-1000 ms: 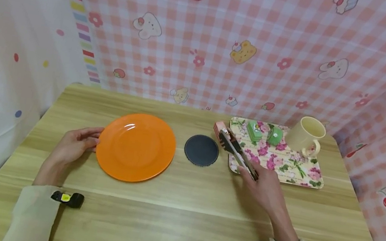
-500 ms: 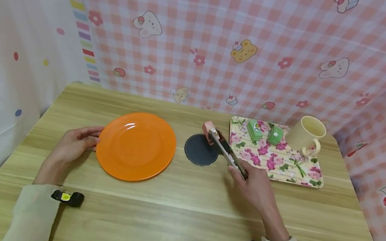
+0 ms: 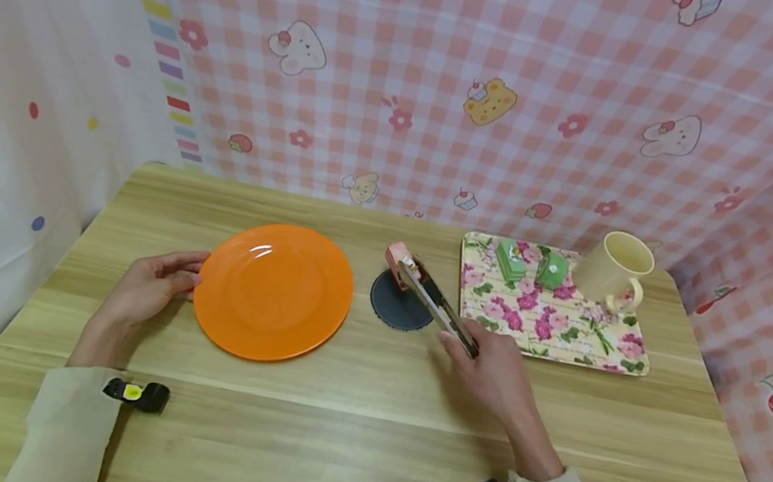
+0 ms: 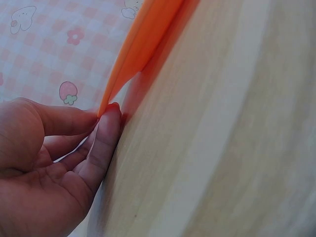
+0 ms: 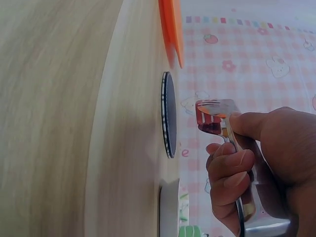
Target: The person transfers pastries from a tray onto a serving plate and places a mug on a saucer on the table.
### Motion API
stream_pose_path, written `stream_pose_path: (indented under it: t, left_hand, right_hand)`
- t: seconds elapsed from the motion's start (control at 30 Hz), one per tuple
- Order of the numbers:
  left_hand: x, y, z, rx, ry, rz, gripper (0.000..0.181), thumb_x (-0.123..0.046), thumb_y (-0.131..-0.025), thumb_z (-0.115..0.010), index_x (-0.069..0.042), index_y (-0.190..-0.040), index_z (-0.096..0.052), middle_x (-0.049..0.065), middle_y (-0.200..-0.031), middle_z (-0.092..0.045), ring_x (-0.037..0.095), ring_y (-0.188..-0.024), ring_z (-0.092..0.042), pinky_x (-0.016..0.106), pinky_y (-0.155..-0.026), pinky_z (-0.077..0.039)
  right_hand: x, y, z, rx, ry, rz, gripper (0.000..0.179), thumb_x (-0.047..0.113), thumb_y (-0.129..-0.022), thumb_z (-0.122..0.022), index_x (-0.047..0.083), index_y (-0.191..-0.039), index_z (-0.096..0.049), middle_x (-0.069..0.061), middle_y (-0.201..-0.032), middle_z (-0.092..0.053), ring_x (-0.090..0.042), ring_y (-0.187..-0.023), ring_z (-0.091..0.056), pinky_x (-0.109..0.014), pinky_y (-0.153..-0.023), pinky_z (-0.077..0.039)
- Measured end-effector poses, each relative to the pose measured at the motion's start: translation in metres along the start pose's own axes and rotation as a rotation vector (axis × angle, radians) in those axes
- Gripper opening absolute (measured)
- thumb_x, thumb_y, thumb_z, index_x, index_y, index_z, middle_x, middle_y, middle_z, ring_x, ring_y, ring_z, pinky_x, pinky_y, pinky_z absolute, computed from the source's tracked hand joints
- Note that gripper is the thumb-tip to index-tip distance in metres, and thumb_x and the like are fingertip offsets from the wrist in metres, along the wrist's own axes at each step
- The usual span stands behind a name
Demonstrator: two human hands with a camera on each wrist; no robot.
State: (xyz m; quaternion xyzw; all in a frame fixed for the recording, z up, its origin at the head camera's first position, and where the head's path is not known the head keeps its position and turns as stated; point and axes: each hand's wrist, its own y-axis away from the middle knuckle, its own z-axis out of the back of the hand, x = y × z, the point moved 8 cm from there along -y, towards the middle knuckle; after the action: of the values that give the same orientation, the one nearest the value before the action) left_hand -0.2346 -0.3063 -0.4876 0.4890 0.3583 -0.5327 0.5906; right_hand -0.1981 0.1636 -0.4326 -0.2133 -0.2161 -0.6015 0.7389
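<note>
Orange and glossy, a round plate (image 3: 272, 290) is lying on the wooden bench (image 3: 338, 452) in the head view, with the left grip (image 3: 155, 284) pinching its nine-o'clock rim. At the plate's three o'clock a black coaster (image 3: 398, 309) is resting flat. The right grip (image 3: 499, 368) is clasping metal tongs (image 3: 442, 307), whose tips are holding a pink layered cake slice (image 3: 396, 257), seen over the coaster's eleven-o'clock edge. Beyond the coaster's three o'clock, a floral tray (image 3: 566, 355) is bearing two small green cakes (image 3: 511, 261) and a cream mug (image 3: 601, 275).

In the left wrist view, thumb and fingers are meeting around the plate's rim; a careless lift there could be tilting or sliding the plate.

In the right wrist view, fingers are curling around the tongs, and the slice is hanging clear above the bench, the plate showing at twelve o'clock and the tray at six. A loosening squeeze could be dropping the slice; carrying it too low could be knocking the plate's rim.
</note>
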Motion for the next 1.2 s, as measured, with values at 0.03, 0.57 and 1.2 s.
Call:
stream_pose_path:
  t: [0.03, 0.57, 1.2]
  left_hand:
    - [0.0, 0.0, 0.0, 0.0, 0.0, 0.0, 0.047, -0.008, -0.106, -0.054, 0.004, -0.151, -0.046, -0.013, -0.111, -0.064, -0.002, -0.093, -0.068, 0.02, -0.082, -0.062]
    - [0.001, 0.0, 0.001, -0.004, -0.026, -0.012, 0.047, -0.007, -0.105, -0.053, 0.003, -0.15, -0.047, -0.013, -0.111, -0.064, -0.001, -0.092, -0.069, 0.021, -0.082, -0.063]
    - [-0.001, 0.0, 0.0, 0.001, 0.007, 0.003, 0.048, -0.008, -0.105, -0.055, 0.004, -0.151, -0.046, -0.013, -0.111, -0.064, -0.001, -0.092, -0.069, 0.021, -0.082, -0.063]
  right_hand:
    - [0.001, 0.0, -0.001, 0.003, -0.001, 0.004, 0.042, 0.04, -0.102, -0.063, 0.009, -0.13, -0.07, 0.005, -0.056, -0.04, -0.008, -0.048, -0.035, -0.022, -0.044, -0.031]
    - [0.022, -0.005, -0.017, 0.053, -0.032, 0.0, 0.034, 0.039, -0.103, -0.062, 0.014, -0.124, -0.072, 0.004, -0.057, -0.044, -0.007, -0.047, -0.037, -0.021, -0.042, -0.031]
    - [0.041, -0.008, -0.03, 0.076, -0.048, 0.048, 0.035, 0.04, -0.103, -0.061, 0.014, -0.125, -0.071, 0.005, -0.057, -0.052, -0.005, -0.044, -0.038, -0.02, -0.039, -0.029]
